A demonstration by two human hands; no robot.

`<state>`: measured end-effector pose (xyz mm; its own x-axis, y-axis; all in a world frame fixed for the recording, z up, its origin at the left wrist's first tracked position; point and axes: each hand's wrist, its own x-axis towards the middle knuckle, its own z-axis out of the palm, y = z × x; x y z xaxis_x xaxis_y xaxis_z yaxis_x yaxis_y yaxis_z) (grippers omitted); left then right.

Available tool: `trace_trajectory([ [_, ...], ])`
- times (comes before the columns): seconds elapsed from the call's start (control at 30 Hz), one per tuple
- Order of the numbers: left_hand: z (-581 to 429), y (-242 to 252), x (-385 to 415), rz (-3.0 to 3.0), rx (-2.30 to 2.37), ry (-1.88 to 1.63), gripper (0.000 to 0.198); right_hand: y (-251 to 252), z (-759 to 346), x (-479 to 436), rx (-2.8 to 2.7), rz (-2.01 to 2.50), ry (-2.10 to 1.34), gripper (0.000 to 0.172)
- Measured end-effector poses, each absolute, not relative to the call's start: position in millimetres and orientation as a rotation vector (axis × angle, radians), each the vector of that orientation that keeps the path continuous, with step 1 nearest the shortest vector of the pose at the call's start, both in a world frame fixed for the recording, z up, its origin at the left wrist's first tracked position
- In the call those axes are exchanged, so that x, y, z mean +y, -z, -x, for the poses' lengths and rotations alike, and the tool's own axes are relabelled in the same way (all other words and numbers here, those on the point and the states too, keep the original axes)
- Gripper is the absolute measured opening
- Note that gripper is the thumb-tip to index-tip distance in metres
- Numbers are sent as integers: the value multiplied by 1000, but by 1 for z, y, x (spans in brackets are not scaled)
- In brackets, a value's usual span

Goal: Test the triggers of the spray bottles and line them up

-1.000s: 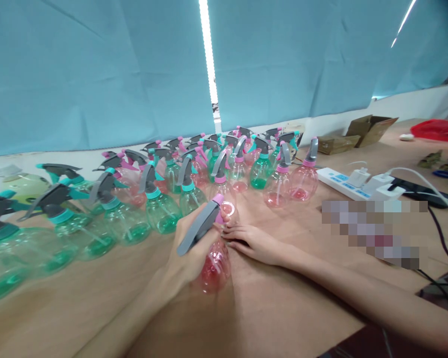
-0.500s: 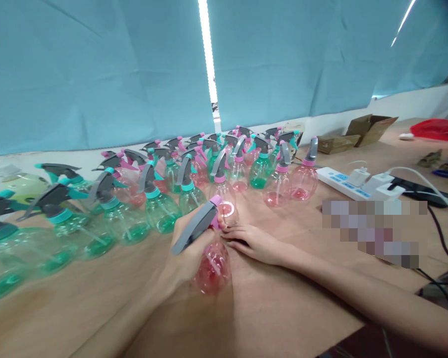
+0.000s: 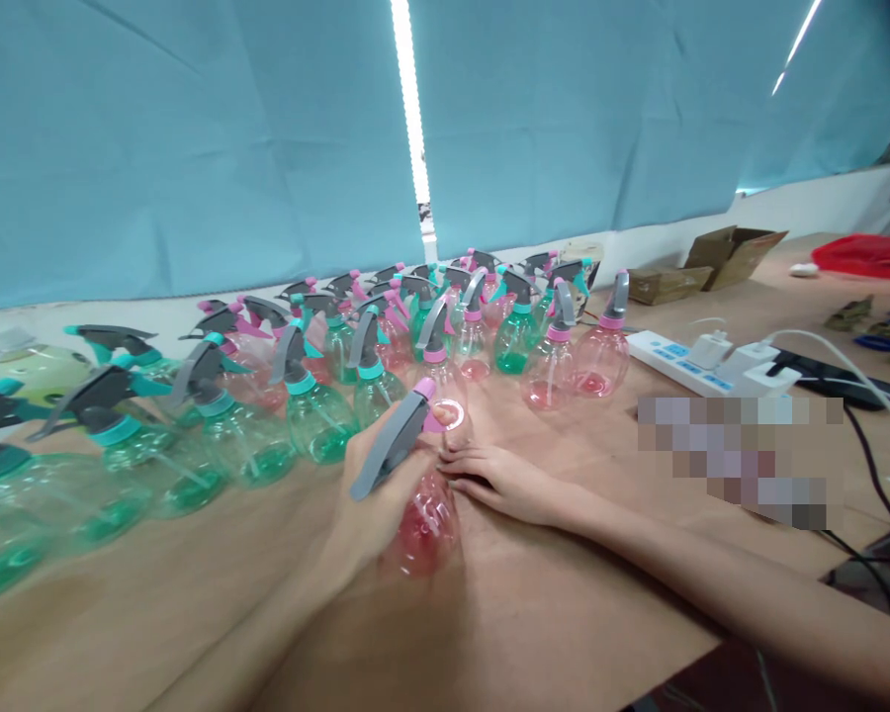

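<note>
A clear pink spray bottle (image 3: 424, 539) with a grey and pink trigger head stands tilted on the brown tabletop in front of me. My left hand (image 3: 377, 494) is closed around its neck, just under the grey trigger head (image 3: 390, 450). My right hand (image 3: 505, 482) reaches in from the right, its fingers curled together against the bottle's upper side; the fingertips are partly hidden. Right behind stands another pink spray bottle (image 3: 445, 381), close to both hands. A green spray bottle (image 3: 326, 425) is to the left of my left hand.
Several more pink and green spray bottles stand in rows at the left and back. To the right lie a white power strip (image 3: 686, 366) with plugs and cables, and a black device (image 3: 835, 381). Cardboard boxes (image 3: 734, 259) and a red bag (image 3: 867, 257) are farther back.
The held spray bottle has turned slightly and its trigger head has shifted a little to the right with my left hand. My right hand stays nearly in place.
</note>
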<state>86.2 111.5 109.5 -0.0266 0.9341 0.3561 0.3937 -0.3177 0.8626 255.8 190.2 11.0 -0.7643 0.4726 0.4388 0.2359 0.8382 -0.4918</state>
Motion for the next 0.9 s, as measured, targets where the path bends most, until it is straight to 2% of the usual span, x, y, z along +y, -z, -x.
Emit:
trace_trajectory([
  [0.17,-86,-107,113,-1771,1322,-1338,10,-13,-256,190,-2453,510,-567,30],
  [0.33,-85,-108,112,-1763,1350,-1323,7,-12,-257,190,-2448,529,-584,31],
  [0.73,-87,-109,113,-1748,1372,-1312,12,-7,-258,193,-2444,511,-600,31],
  [0.9,-88,-111,113,-1752,1369,-1315,21,-8,-259,193,-2455,531,-601,32],
])
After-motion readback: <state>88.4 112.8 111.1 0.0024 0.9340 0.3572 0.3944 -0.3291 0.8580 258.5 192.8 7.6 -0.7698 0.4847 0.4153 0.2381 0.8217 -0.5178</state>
